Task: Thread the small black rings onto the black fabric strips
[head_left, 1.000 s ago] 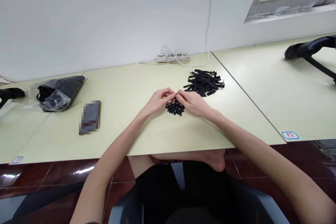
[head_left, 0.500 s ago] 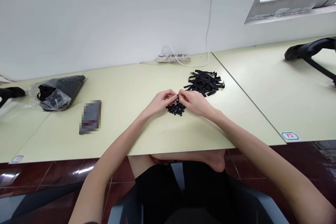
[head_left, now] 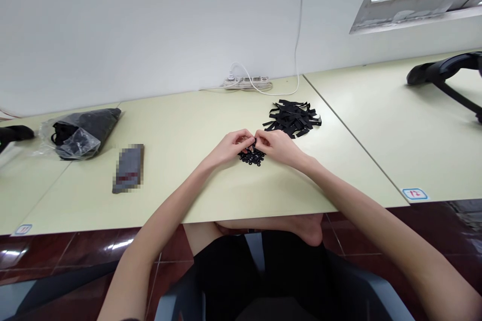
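Observation:
My left hand [head_left: 234,146] and my right hand [head_left: 277,146] meet fingertip to fingertip just above the table, both closed in a pinch. Between them shows a small black piece [head_left: 255,141], partly covered by the fingers; its exact kind is too small to make out. Directly below lies a pile of small black rings [head_left: 251,157], partly hidden by my hands. Behind my right hand is a loose heap of short black fabric strips [head_left: 295,118].
On the pale table [head_left: 211,195], a blurred-out grey flat object [head_left: 128,168] and a clear plastic bag with black contents [head_left: 85,133] lie to the left. A power strip [head_left: 246,83] with a white cable sits by the wall. Black stands occupy both far sides.
My hands stay pinched together over the ring pile with only a very slight finger shift. The whole view has drifted a little.

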Demonstrator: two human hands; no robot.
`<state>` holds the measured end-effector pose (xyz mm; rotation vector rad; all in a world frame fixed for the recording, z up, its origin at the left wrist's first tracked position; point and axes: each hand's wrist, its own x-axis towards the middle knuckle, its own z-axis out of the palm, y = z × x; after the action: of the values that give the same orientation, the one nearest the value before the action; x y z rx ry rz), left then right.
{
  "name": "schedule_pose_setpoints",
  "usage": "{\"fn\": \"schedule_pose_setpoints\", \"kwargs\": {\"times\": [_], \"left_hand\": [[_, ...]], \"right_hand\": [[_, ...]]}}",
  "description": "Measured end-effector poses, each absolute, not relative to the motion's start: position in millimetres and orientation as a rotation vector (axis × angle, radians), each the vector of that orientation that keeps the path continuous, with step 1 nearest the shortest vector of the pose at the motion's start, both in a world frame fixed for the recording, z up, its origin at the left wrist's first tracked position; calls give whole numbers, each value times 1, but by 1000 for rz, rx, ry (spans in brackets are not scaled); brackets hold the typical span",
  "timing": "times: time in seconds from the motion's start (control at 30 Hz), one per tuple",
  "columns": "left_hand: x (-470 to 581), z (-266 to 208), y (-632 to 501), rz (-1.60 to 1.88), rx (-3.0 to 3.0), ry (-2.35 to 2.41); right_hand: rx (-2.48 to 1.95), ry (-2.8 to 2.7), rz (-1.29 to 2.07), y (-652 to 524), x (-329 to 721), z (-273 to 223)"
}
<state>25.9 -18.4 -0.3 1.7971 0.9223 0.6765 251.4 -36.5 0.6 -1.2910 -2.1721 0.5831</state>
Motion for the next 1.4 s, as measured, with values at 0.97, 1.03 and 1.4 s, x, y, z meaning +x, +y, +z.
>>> {"fn": "schedule_pose_setpoints", "kwargs": {"times": [0.97, 1.03, 1.4], "left_hand": [[27, 2, -18, 709, 1771, 952], [27, 3, -18, 751, 1769, 986], [23, 5, -15, 836, 1754, 1008]], "right_hand": [[-1312, -2143, 434, -33, 254, -5], [-1320, -2117, 416, -31, 256, -4], [-1257, -2248, 480, -35, 256, 2]]}}
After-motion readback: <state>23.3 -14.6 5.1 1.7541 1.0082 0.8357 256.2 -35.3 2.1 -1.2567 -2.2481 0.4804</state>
